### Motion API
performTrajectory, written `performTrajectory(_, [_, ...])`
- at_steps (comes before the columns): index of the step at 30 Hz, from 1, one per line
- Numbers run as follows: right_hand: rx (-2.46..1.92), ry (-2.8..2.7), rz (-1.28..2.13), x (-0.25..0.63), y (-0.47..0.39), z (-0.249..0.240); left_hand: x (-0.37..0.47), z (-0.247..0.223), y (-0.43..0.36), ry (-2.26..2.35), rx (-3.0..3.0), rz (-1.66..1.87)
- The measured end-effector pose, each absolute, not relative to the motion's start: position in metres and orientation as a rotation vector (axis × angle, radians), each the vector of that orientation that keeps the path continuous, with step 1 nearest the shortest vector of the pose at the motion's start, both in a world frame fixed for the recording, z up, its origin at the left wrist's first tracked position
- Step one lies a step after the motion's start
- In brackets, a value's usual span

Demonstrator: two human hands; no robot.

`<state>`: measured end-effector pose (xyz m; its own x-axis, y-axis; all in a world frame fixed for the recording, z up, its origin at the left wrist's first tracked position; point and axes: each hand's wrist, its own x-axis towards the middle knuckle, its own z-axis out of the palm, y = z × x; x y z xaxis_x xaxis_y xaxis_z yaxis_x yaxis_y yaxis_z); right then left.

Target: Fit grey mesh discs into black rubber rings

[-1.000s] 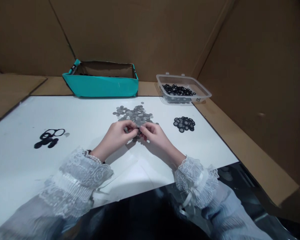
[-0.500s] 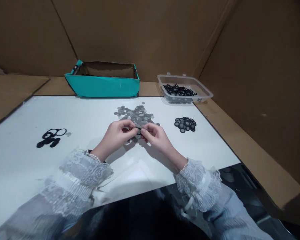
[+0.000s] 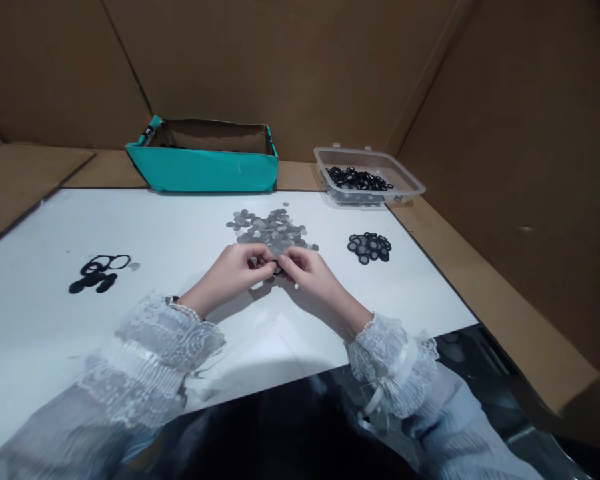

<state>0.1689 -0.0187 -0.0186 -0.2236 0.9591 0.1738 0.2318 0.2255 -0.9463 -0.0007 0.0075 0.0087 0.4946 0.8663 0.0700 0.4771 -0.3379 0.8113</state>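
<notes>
Small black ring [image 3: 279, 269], held over grey discs [image 3: 273, 230]

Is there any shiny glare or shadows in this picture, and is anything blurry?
Head view: pale glare on the white tabletop between the forearms; head view: soft shadows beside the left hand and right hand; head view: the small dark piece at the fingertips lacks clear detail; head view: the left sleeve looks soft toward the bottom edge.

Ring [image 3: 279, 269], mostly hidden behind fingers [image 3: 268, 268]; box [image 3: 210, 172], contents [image 3: 175, 147] largely concealed. Sleeves [image 3: 153, 363], cropped by lower edge.
</notes>
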Motion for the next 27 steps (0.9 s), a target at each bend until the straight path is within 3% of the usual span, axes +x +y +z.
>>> performTrajectory(8, [-1.094, -1.544, 0.975, 0.164, -0.024, -0.016, 0.002, 0.010, 0.005, 1.128, 1.802, 0.773])
performTrajectory(15, [-1.088, -1.426, 1.124, 0.156, -0.025, -0.018, 0.004, 0.001, 0.001, 1.107, 1.802, 0.873])
performTrajectory(27, [-1.054, -1.697, 0.897, 0.162, -0.028, -0.017, -0.002, 0.017, 0.005, 1.049, 1.901, 0.609])
